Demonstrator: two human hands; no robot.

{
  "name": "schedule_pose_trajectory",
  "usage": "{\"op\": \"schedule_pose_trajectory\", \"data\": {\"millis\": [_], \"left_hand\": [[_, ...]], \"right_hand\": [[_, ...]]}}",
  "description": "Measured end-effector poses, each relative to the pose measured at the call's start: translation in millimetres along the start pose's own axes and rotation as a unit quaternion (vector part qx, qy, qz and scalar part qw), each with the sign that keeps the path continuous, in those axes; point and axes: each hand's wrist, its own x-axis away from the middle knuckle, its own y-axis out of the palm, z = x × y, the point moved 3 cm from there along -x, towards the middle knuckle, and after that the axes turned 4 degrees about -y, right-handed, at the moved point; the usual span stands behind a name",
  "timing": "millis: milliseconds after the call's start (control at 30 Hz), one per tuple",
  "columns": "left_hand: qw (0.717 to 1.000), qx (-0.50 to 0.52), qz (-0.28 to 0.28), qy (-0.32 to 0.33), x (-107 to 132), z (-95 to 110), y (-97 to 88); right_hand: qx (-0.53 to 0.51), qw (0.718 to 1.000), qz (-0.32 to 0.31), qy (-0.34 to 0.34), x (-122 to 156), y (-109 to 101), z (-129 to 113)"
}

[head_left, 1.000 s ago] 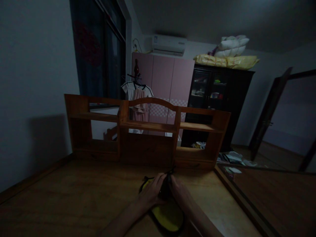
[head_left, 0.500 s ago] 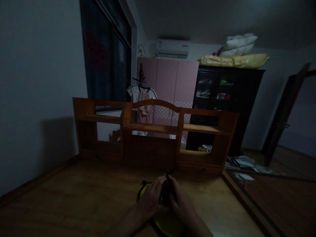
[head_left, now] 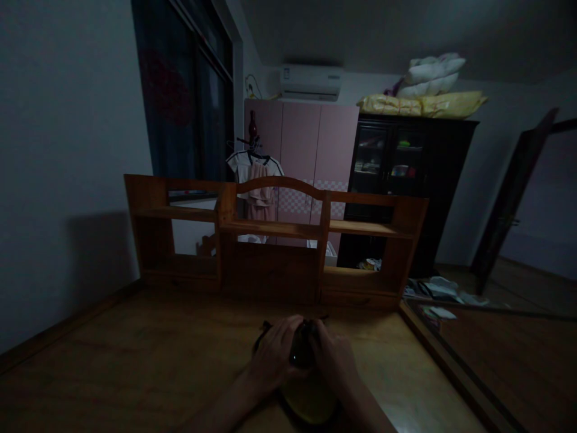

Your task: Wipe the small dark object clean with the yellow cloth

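A dark glossy object [head_left: 301, 356], too dim to identify, sits between the two hands, in front of the wooden shelf unit [head_left: 273, 270]. Below it, farther from the shelf unit, shows the rounded end of a yellow, black-edged piece [head_left: 311, 403] on the wooden surface [head_left: 157, 349]. Half a second ago a yellow strip showed beyond the left hand [head_left: 276, 349]; now mostly black edging is seen there. The thin dark strand [head_left: 323, 317] past the fingertips rose higher toward the shelf unit then; it now lies flatter, pointing right.

Both forearms slant inward toward the shelf unit. The left hand curves over the object's left side, backs of the fingers up; the right hand [head_left: 336, 355] bends around the other side. Both are narrowed on the object, their fingertips near each other at its far end. Behind the shelf unit stands a pink wardrobe [head_left: 300, 138].
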Motion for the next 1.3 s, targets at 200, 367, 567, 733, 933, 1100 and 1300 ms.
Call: {"op": "schedule_pose_trajectory", "data": {"millis": [200,367,567,733,933,1100,1300], "left_hand": [[1.000,-0.009,0.019,-0.005,-1,-1,-1.6],[0.999,-0.008,0.024,-0.030,-3,-1,-5.0],[1.000,-0.003,0.020,-0.018,-1,-3,-5.2],[0.999,0.005,0.020,-0.025,1,-6,-2.9],[1.000,0.008,0.013,-0.019,1,-6,-3.5],[1.000,0.003,0.006,-0.017,0,0,-8.0],[1.000,-0.005,-0.006,-0.009,-2,3,-8.7]], "right_hand": [[-0.020,1.000,0.007,-0.006,3,-3,-2],[-0.093,0.995,0.013,-0.023,7,-5,-7],[-0.177,0.984,-0.007,-0.015,11,-5,-9],[-0.186,0.982,0.006,-0.017,12,1,-7],[-0.193,0.981,0.030,-0.014,12,6,-7],[-0.190,0.981,0.041,-0.018,10,5,-8],[-0.179,0.984,0.025,-0.008,7,10,-1]]}}
